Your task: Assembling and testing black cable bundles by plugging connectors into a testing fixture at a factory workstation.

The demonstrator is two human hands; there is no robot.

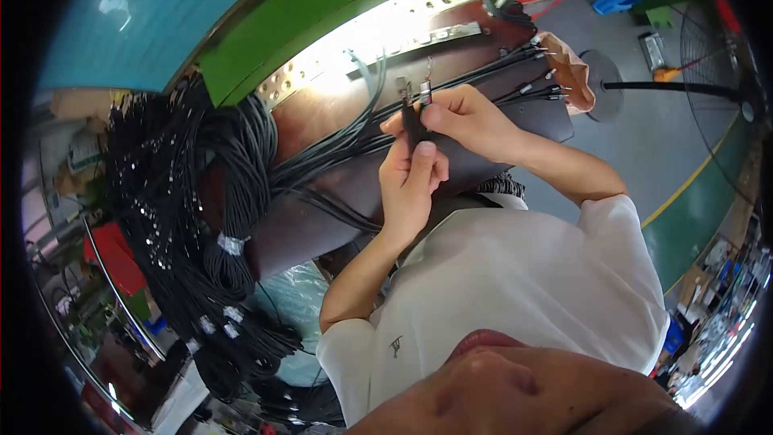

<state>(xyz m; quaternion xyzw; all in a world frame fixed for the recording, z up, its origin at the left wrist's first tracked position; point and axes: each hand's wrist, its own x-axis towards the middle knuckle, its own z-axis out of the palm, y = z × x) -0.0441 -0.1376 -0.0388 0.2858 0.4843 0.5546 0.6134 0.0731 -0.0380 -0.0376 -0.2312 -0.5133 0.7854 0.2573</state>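
Above the bench edge, my left hand (pixel 411 181) is closed around a slim dark tool (pixel 411 122) that looks like small pliers, its metal end pointing away from me. Close beside it, my right hand (pixel 473 122) pinches a small silvery cable connector (pixel 425 93) between thumb and fingers. A thin, bright wire-like piece sticks up past the connector. The two hands nearly touch, and my fingers hide the lower part of the connector. Beneath them, a bundle of black cables (pixel 326 155) runs across the brown bench (pixel 302 229).
A large heap of coiled black cables (pixel 229 153) hangs over the bench's left end. Behind the hands lies a metal rail (pixel 451 35) under a bright lamp with a green cover (pixel 322 20). Cable ends with metal tips (pixel 551 94) lie rightward, near a brown paper bag (pixel 570 72). A fan (pixel 713 56) stands beyond.
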